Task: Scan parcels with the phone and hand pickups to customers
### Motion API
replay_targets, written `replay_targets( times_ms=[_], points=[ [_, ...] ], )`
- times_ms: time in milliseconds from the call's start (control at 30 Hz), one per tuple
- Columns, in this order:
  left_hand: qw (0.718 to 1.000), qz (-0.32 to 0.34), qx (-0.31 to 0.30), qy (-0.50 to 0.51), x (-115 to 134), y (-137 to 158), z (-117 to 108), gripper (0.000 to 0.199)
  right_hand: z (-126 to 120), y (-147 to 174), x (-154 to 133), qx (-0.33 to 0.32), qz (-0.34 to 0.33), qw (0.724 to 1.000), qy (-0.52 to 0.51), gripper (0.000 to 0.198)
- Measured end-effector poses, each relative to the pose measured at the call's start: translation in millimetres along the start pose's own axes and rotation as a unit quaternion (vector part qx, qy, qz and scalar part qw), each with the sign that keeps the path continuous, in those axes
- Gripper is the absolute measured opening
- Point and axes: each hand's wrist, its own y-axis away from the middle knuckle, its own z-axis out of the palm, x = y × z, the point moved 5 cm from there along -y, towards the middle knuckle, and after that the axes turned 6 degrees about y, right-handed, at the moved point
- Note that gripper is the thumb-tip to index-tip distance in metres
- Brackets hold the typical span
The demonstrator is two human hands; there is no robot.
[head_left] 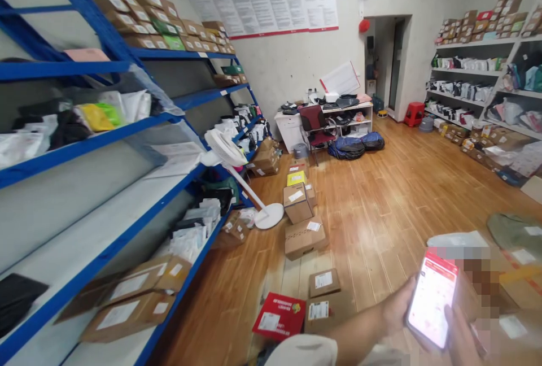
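A smartphone (432,301) with a lit screen, red along its top and mostly white below, is tilted up at the lower right. My left hand (397,305) grips its left edge, the forearm reaching in from the bottom. At the phone's lower right is my right hand (462,335), closed about that edge with a digit over the screen; its other fingers are mostly hidden. Below and left of the phone, a red box (280,316) lies beside small brown cartons (324,282) on the floor.
Blue shelving (169,199) with parcels runs along the left. A white fan (249,185) leans in view beside a row of cartons (305,236). Behind are a desk (290,129) and a chair (314,123). White shelves (470,75) hold packages at right; more parcels (514,227) lie near the phone.
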Motion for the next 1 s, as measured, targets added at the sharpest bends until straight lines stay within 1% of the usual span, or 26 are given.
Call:
replay_targets(
  times_ms=[33, 67, 100, 133, 167, 200, 267, 333, 400, 467, 533, 600, 733, 800, 900, 1000],
  points=[
    [1.0, -0.008, 0.016, 0.006, 17.0, -8.2, -3.8, 0.091, 2.1, -18.9, -11.4, 0.042, 0.051, 0.998, -0.012, 0.038],
    [0.999, -0.028, 0.037, 0.012, 31.9, -16.0, -8.5, 0.091, 10.4, -37.8, -28.6, 0.036, 0.086, 0.995, -0.022, 0.04],
    [0.998, -0.045, 0.038, 0.017, 46.7, -23.9, -12.0, 0.09, 18.1, -58.1, -52.8, 0.048, 0.076, 0.996, -0.027, 0.04],
    [0.998, -0.047, 0.035, 0.026, 62.9, -32.7, -16.1, 0.088, 27.0, -80.1, -79.2, 0.054, 0.049, 0.997, -0.032, 0.038],
    [0.998, -0.027, 0.037, 0.031, 81.4, -42.7, -21.8, 0.083, 37.2, -104.0, -104.5, 0.047, 0.02, 0.998, -0.036, 0.038],
    [0.999, 0.011, 0.037, 0.026, 101.7, -53.8, -28.4, 0.081, 46.8, -129.3, -126.7, 0.043, -0.007, 0.998, -0.038, 0.037],
    [0.998, 0.056, 0.033, 0.024, 138.5, -79.0, -43.0, 0.08, 65.0, -181.5, -158.4, 0.017, -0.041, 0.998, -0.033, 0.039],
    [0.996, 0.079, 0.032, 0.019, 171.3, -106.6, -58.5, 0.082, 79.6, -232.9, -174.3, -0.005, -0.055, 0.998, -0.031, 0.042],
    [0.995, 0.088, 0.048, 0.015, 201.5, -134.0, -74.8, 0.081, 93.0, -282.5, -180.6, -0.02, -0.054, 0.998, -0.034, 0.04],
    [0.992, 0.101, 0.075, 0.013, 231.9, -158.5, -90.7, 0.081, 108.2, -330.4, -183.2, -0.037, -0.042, 0.998, -0.038, 0.032],
    [0.988, 0.116, 0.1, 0.007, 262.1, -179.4, -105.3, 0.081, 125.7, -375.5, -186.7, -0.057, -0.027, 0.997, -0.037, 0.027],
    [0.983, 0.136, 0.122, -0.005, 291.7, -196.9, -119.4, 0.083, 145.1, -416.4, -191.9, -0.081, -0.015, 0.996, -0.038, 0.026],
    [0.965, 0.177, 0.195, 0.002, 345.3, -224.8, -154.1, 0.084, 187.4, -485.7, -199.6, -0.126, 0.011, 0.991, -0.048, 0.031],
    [0.954, 0.196, 0.227, 0.019, 370.1, -237.4, -174.3, 0.083, 208.0, -516.9, -199.7, -0.123, 0.012, 0.992, -0.035, 0.035],
    [0.946, 0.203, 0.25, 0.045, 406.2, -258.0, -207.0, 0.074, 239.5, -563.6, -194.6, -0.115, 0.008, 0.993, -0.023, 0.039],
    [0.94, 0.217, 0.253, 0.069, 448.4, -279.1, -240.4, 0.065, 274.8, -611.3, -186.6, -0.149, 0.026, 0.987, -0.051, 0.04]
  ],
)
